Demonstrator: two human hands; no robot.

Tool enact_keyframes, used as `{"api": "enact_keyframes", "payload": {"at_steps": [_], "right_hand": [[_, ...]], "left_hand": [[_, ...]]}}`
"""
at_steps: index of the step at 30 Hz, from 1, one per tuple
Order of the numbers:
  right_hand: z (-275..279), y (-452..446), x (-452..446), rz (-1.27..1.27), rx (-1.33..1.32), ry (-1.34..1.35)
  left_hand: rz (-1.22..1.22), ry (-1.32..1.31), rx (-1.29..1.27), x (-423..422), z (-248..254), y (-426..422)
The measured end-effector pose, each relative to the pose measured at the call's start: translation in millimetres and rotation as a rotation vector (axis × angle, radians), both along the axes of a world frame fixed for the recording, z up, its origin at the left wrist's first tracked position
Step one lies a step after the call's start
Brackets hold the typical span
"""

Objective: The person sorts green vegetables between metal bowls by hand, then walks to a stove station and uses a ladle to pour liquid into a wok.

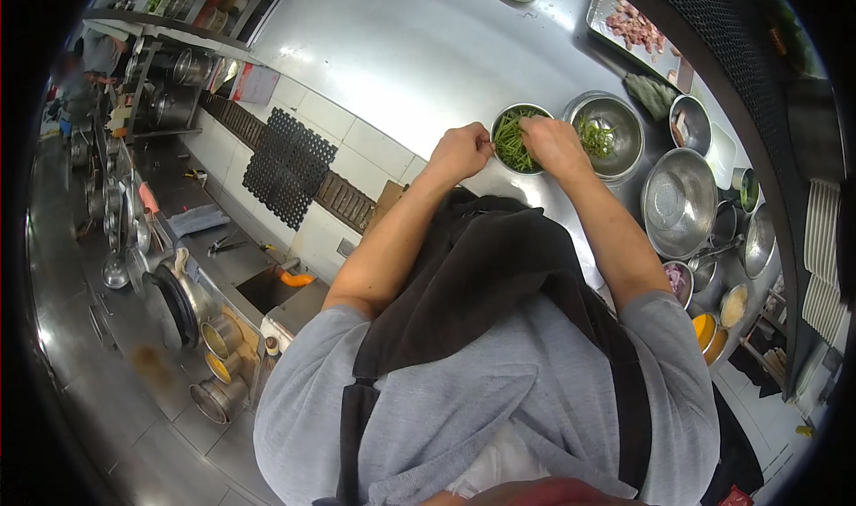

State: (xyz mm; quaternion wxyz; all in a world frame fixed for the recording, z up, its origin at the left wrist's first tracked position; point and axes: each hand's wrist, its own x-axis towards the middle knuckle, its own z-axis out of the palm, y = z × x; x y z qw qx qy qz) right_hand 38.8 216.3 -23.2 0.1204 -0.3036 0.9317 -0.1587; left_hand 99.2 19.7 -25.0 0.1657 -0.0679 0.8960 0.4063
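A small steel bowl (501,115) full of thin green beans (512,142) stands on the steel counter in front of me. At its left rim is my left hand (462,156), fingers pinched together; whatever they hold is too small to make out. My right hand (555,146) is over the right side of the same bowl, its closed fingertips among the beans. Just to the right, a wider steel bowl (629,153) has a small heap of cut green pieces (596,137) in it.
A tray (603,11) of raw meat pieces (635,26) lies at the back right, near a grey-green cloth (649,94). More bowls, including a large steel one (679,201), crowd the right side. Left are a black floor mat (290,165) and a sink (267,290).
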Motion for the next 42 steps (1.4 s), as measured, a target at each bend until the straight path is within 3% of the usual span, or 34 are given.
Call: {"api": "enact_keyframes", "payload": {"at_steps": [5, 7, 14, 22, 26, 29, 31, 35, 38, 42], "right_hand": [[9.3, 19.2, 9.8, -0.04, -0.136, -0.008], [7.6, 25.8, 14.6, -0.159, -0.302, -0.032], [12.4, 31.9, 23.8, -0.313, -0.415, -0.206], [14.5, 31.1, 30.6, -0.161, -0.44, 0.018], [20.3, 32.0, 31.4, -0.16, -0.399, 0.023], [19.3, 33.6, 30.7, -0.163, -0.42, 0.02], [16.7, 36.2, 29.5, -0.194, -0.394, -0.007], [12.6, 40.2, 29.2, -0.221, -0.351, -0.015], [13.0, 39.5, 29.9, -0.234, -0.344, -0.018], [15.2, 36.1, 30.0, -0.291, -0.452, -0.086]], "left_hand": [[0.012, 0.035, 0.03, -2.3, -2.7, -0.9], [0.036, 0.132, 0.023, -4.8, -2.1, 0.2], [-0.073, 0.362, 0.073, -17.8, -2.9, 6.8], [-0.46, 0.05, 0.148, -46.8, 13.7, 20.8], [-0.532, 0.003, 0.121, -51.8, 13.1, 23.7], [-0.499, -0.056, 0.174, -50.1, 13.8, 21.0], [-0.444, 0.082, 0.155, -49.0, 7.7, 17.7], [-0.294, 0.096, 0.195, -47.4, 9.7, 6.5], [-0.215, 0.048, 0.264, -46.8, 12.1, 1.6], [0.018, -0.205, 0.583, -43.5, 23.4, 0.1]]}}
